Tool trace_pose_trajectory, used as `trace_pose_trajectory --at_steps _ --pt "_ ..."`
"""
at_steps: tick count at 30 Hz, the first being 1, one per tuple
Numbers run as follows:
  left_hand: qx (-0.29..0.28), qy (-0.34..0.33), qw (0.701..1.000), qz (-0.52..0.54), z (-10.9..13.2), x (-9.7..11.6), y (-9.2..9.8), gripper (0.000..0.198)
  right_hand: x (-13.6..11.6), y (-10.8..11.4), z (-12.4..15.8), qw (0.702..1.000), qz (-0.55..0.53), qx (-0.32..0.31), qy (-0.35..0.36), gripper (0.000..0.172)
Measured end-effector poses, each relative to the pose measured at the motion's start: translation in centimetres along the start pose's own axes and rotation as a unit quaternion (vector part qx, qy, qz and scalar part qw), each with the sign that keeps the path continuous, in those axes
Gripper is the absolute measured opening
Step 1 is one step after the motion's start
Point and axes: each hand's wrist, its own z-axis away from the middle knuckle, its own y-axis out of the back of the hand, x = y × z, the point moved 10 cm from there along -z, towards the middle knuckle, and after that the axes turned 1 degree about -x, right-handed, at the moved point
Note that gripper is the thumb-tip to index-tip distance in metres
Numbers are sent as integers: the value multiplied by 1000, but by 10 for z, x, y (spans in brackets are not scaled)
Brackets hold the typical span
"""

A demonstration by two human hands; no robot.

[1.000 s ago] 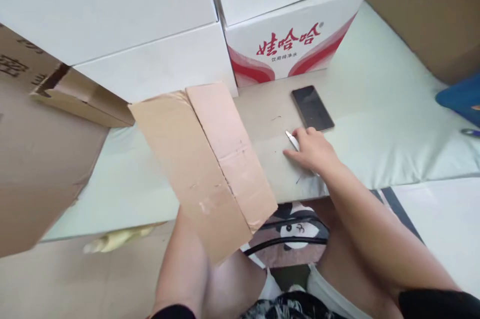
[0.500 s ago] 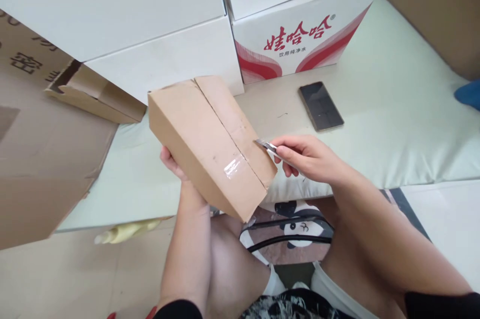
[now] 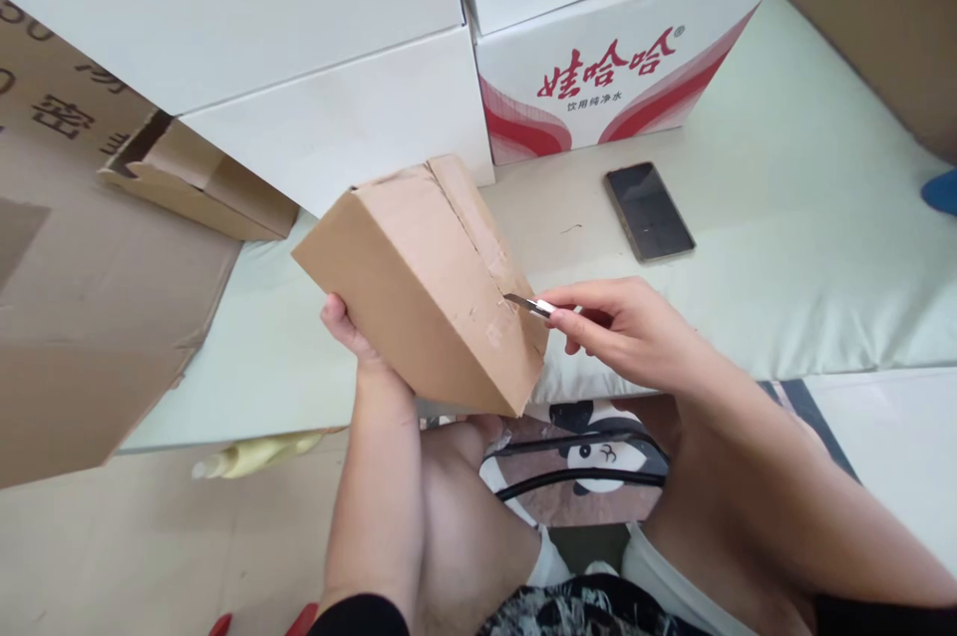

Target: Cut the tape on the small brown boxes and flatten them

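A brown cardboard box (image 3: 404,307) is held tilted above the front of the padded surface. My left hand (image 3: 348,329) grips it from the left and below, with its thumb on the side and most of its fingers hidden underneath. Between the fingertips of my right hand (image 3: 609,322) is a utility knife (image 3: 539,307), blade out and pointing left. The blade tip is at the seam between the box's flaps, near a patch of clear tape (image 3: 502,322).
White cartons (image 3: 321,18) are stacked behind, one with red lettering (image 3: 605,68). A phone (image 3: 649,210) lies on the pale green padded surface (image 3: 807,247). Large brown cartons stand left (image 3: 97,317) and back right (image 3: 867,28). A yellowish bottle (image 3: 254,455) lies below the front edge.
The box has rolled so that more of its left side shows and its flap face turns rightward. The knife has shifted slightly down, its blade tip now at the seam.
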Motion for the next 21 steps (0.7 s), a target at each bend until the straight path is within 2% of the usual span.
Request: trace_pose_trajectory --at_steps 5,10,11,13,16,18,21 --pt "-9 -14 1000 -10 -1 1 2 64 8 -3 1 997 67 -17 -39 40" --pt "6 -55 998 -7 -4 9 7 61 7 3 3 991 121 -55 -18 35" --pt "12 -62 998 -10 -5 10 8 60 11 9 2 991 124 -43 -25 34" --pt "26 -65 997 -19 -6 9 12 57 25 28 -3 988 144 19 -50 34" --pt "52 -59 996 -29 -6 5 19 54 45 54 -10 967 216 112 -73 33" --pt "58 -48 997 -26 -6 3 20 55 60 59 -14 950 273 126 -90 36" --pt "50 -40 998 -23 -7 3 17 58 81 59 -18 920 351 109 -136 44"
